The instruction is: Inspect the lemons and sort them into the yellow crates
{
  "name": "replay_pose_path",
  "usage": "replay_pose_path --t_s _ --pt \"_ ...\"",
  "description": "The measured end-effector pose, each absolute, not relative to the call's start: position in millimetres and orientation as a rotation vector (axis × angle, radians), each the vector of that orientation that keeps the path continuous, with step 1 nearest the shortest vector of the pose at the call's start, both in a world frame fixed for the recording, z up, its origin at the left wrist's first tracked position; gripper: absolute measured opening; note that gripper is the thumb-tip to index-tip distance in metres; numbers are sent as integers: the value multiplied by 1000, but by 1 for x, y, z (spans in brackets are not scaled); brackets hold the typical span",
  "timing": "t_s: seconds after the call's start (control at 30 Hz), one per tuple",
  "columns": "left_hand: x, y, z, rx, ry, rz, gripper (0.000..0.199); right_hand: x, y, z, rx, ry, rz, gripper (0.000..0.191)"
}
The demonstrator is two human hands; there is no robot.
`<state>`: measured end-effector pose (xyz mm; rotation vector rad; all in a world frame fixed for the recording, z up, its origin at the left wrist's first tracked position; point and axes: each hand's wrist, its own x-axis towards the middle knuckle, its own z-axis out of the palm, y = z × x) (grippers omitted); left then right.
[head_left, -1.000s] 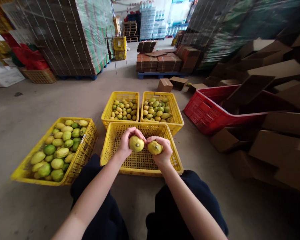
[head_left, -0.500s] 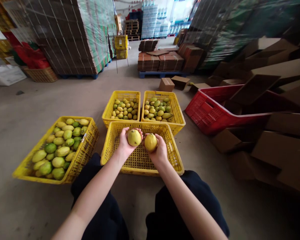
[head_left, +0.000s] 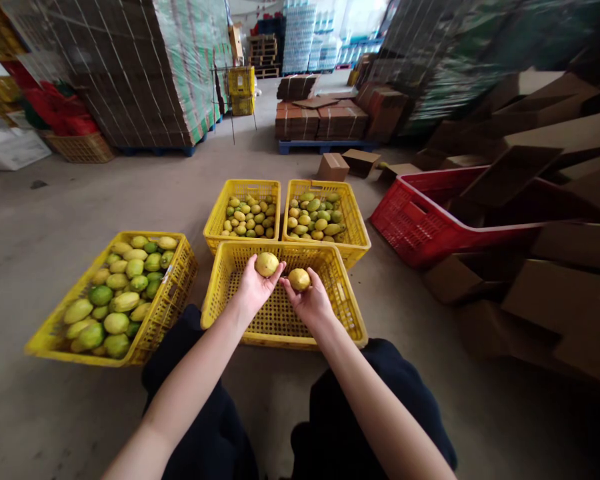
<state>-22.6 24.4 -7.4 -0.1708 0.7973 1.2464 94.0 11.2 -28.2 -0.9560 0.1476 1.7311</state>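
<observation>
Over the near yellow crate [head_left: 280, 340] I hold a yellow lemon in each hand. My left hand [head_left: 253, 288] cups one lemon [head_left: 267, 265] between thumb and fingers. The other lemon [head_left: 299, 279] lies in the fingers of my right hand [head_left: 314, 303], slightly lower. My fingertips come close together between the two fruits. Through the holed floor of the near crate no fruit shows. Left of my knees stands a tilted-looking crate of yellow and green lemons [head_left: 125, 302].
Beyond the near crate stand a left yellow crate [head_left: 207, 230] and a right yellow crate [head_left: 363, 240], both holding lemons. On the right, a red crate [head_left: 400, 230] sits among cardboard boxes [head_left: 565, 293]. Flattened cartons [head_left: 320, 123] lie on a blue pallet farther back.
Both lemons have turned in my hands, showing different sides. The left lemon has risen slightly, and my right hand has opened more beneath its lemon. The crates have not moved.
</observation>
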Motion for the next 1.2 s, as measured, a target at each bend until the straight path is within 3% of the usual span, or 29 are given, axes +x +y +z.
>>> replay_pose_path --t_s 0.2,0.37,0.53,0.63,1.07,1.2 --pt "-22 25 -6 -109 753 1300 22 96 9 -25 -961 74 1795 22" --pt "-23 24 -4 -112 745 1392 8 95 6 -23 -941 -25 1772 9" --pt "-24 18 -3 -40 630 1229 31 96 6 -20 -890 -50 1809 29" --pt "-25 16 -3 22 567 1188 33 96 7 -19 -908 -63 1791 41" --pt "-22 19 1 43 564 1278 32 98 12 -29 -1147 90 1616 21" --pt "-24 16 6 -26 599 1295 20 96 9 -21 -1059 7 1659 14"
